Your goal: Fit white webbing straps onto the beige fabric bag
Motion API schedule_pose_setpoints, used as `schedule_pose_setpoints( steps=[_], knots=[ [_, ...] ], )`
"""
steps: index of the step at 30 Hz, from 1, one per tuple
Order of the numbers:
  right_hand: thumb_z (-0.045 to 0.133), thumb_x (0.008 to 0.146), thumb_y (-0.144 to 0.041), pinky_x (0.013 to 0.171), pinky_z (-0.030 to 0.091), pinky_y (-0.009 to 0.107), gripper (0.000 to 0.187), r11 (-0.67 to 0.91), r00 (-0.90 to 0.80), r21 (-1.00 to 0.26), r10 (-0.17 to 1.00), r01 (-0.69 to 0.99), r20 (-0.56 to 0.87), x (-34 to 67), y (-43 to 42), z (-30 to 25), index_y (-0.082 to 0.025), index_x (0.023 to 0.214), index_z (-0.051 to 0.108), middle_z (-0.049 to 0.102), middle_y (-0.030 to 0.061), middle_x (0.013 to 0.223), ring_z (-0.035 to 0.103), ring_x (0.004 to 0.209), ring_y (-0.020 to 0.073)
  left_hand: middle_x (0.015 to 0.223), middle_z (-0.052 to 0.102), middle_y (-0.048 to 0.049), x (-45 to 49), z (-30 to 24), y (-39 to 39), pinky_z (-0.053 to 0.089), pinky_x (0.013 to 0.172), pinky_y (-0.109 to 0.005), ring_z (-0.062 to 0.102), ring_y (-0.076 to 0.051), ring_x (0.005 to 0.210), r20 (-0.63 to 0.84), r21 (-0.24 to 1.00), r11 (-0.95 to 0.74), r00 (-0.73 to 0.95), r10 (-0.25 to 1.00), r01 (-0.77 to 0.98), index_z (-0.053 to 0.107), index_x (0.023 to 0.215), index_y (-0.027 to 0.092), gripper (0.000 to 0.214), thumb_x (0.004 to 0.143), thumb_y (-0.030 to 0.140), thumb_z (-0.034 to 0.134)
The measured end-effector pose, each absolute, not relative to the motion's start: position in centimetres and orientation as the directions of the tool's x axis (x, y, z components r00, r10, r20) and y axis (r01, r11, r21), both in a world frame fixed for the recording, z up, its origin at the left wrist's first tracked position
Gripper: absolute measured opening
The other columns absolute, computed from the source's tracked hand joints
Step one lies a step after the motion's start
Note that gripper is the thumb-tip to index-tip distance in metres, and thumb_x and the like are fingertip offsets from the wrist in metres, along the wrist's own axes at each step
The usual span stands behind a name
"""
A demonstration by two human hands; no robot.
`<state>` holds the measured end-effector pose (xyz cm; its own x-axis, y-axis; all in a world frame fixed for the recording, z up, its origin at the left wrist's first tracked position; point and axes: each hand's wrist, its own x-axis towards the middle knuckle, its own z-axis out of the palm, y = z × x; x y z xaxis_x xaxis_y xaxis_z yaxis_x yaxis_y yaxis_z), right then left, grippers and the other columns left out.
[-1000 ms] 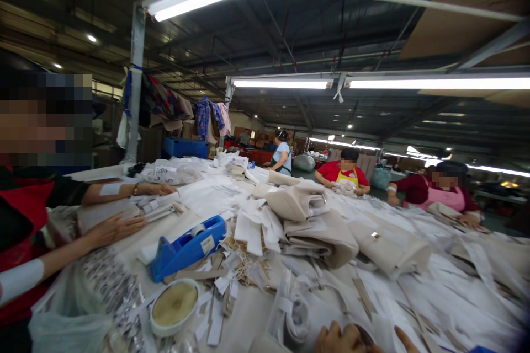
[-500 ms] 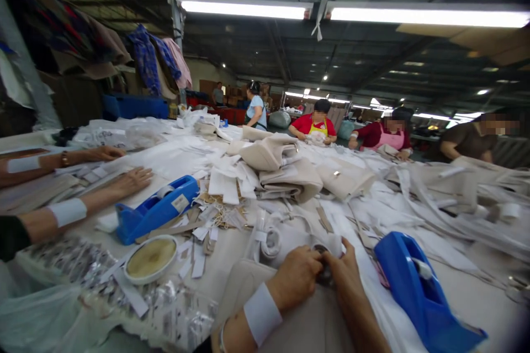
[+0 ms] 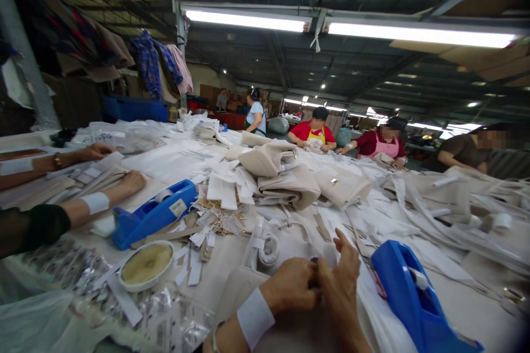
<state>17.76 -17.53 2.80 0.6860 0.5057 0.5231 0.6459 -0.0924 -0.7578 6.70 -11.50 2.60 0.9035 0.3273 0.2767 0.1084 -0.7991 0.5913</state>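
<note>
The left hand (image 3: 290, 285), a white band (image 3: 255, 317) around its wrist, is curled tight on a small dark round fitting (image 3: 315, 281), mostly hidden by the fingers. The right hand (image 3: 342, 276) presses in beside it with its fingers raised, though I can't tell from here whether it's gripping. Beneath them lies a cream fabric panel (image 3: 244, 292), with a coil of white strap (image 3: 268, 248) just past it. Right beside the right hand sits a bright blue plastic tape dispenser (image 3: 414, 298), and a second one (image 3: 155, 215) stands further left, near a round white tub of beige paste (image 3: 146, 265). Loose white paper tags (image 3: 223, 190) and folded cream fabric pieces (image 3: 285, 187) are heaped ahead. Across the table, a co-worker's bare forearms (image 3: 95, 198) rest on stacked papers, while others in a red top (image 3: 310, 133) and a maroon top (image 3: 368, 143) work further down.
</note>
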Motion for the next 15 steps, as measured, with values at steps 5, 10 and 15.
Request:
schedule_pose_setpoints(
  steps=[5, 10, 15],
  knots=[
    [0.038, 0.093, -0.037, 0.108, 0.029, 0.048, 0.040, 0.089, 0.583, -0.708, 0.501, 0.700, 0.640, 15.6, -18.3, 2.5, -0.018, 0.125, 0.052, 0.055, 0.0127, 0.126, 0.045, 0.124, 0.0278, 0.077, 0.074, -0.0060, 6.5, 2.6, -11.3, 0.047, 0.067, -0.026, 0.066, -0.020, 0.072, 0.280, 0.811, -0.580, 0.820, 0.500, 0.077, 0.074, 0.075, 0.014, 0.022, 0.072, 0.015, 0.052],
    [0.038, 0.093, -0.036, 0.097, 0.035, 0.045, 0.033, 0.015, 0.516, -0.598, 0.490, 0.801, 0.703, 17.0, -17.2, -0.7, -0.020, 0.115, 0.058, 0.064, 0.0103, 0.113, 0.055, 0.110, 0.0287, 0.079, 0.070, -0.0076, 6.4, 3.5, -11.6, 0.047, 0.078, -0.028, 0.064, -0.018, 0.080, 0.408, 0.869, -0.495, 0.547, 0.731, 0.015, 0.072, 0.073, 0.014, 0.034, 0.068, 0.004, 0.040],
    [0.042, 0.094, -0.028, 0.083, 0.040, 0.040, 0.029, -0.101, 0.193, -0.167, 0.375, 0.981, 0.907, 18.7, -14.7, -3.6, -0.020, 0.114, 0.061, 0.072, 0.0101, 0.103, 0.066, 0.090, 0.0256, 0.101, 0.067, -0.0123, 7.4, 5.7, -10.1, 0.045, 0.087, -0.034, 0.058, -0.023, 0.098, 0.427, 0.738, -0.614, 0.512, 0.746, 0.280, 0.068, 0.090, 0.014, 0.028, 0.078, 0.006, 0.044]
  ],
)
